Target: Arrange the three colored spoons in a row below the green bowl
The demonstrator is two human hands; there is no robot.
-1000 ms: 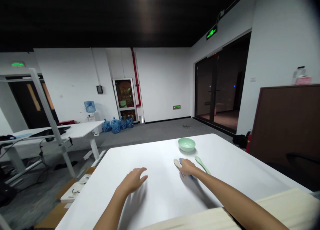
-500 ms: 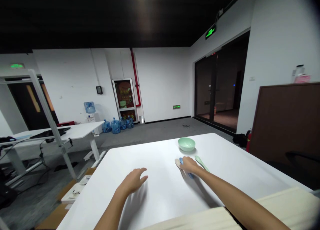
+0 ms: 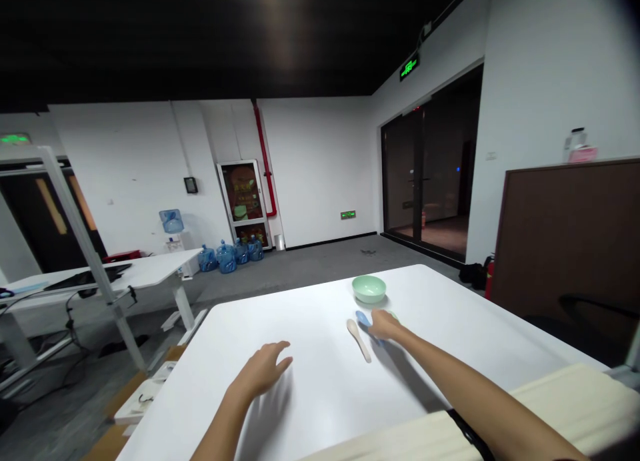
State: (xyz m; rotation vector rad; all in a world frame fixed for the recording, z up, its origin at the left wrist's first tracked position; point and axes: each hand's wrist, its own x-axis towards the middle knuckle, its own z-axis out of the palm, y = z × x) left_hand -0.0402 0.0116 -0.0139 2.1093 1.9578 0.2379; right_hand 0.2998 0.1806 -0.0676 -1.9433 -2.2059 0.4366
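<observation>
My left hand (image 3: 260, 371) rests on the white table (image 3: 310, 334) with its fingers apart, touching nothing else. My right hand (image 3: 385, 325) lies over a blue plastic spoon (image 3: 363, 319), whose bowl shows to the left of my fingers and whose far end shows below them. A beige spoon (image 3: 359, 339) lies on the tabletop just left of that hand. Most of a pale green spoon (image 3: 393, 315) is hidden behind my right hand. A mint-green bowl (image 3: 369, 289) stands just beyond my fingers.
A pale wooden board (image 3: 565, 401) lies along the table's near right side. A second white desk (image 3: 100, 273) stands to the left, with cardboard and a white tray (image 3: 143, 397) low by the table's left edge. A dark brown cabinet (image 3: 565, 241) stands to the right.
The beige spoon now lies apart from my right hand, angled on the tabletop. My right hand has moved farther over the green spoon, hiding most of it. The view has turned slightly.
</observation>
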